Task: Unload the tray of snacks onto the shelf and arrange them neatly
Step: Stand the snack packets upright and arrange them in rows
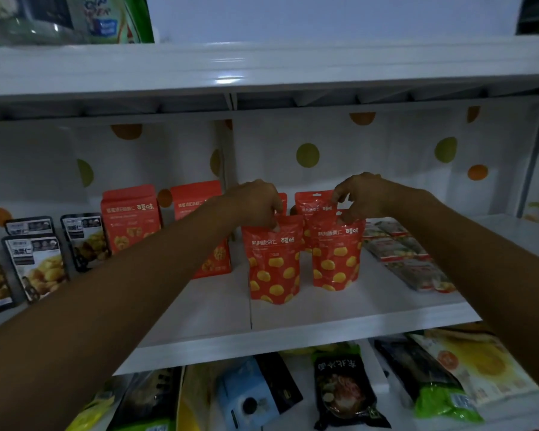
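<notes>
Two red stand-up pouches printed with yellow chestnuts stand side by side on the middle white shelf [324, 309]. My left hand [255, 202] pinches the top edge of the left pouch [274, 262]. My right hand [363, 194] pinches the top of the right pouch [336, 256]. Behind them stand two more red pouches of the same kind [311, 205], partly hidden by my hands. No tray is in view.
Taller red snack bags [129, 217] and black-framed packs with yellow contents [35, 262] stand at the left of the shelf. Flat clear-wrapped packs [408, 259] lie at the right. The lower shelf holds mixed bags [346, 390]. An upper shelf [262, 66] overhangs closely.
</notes>
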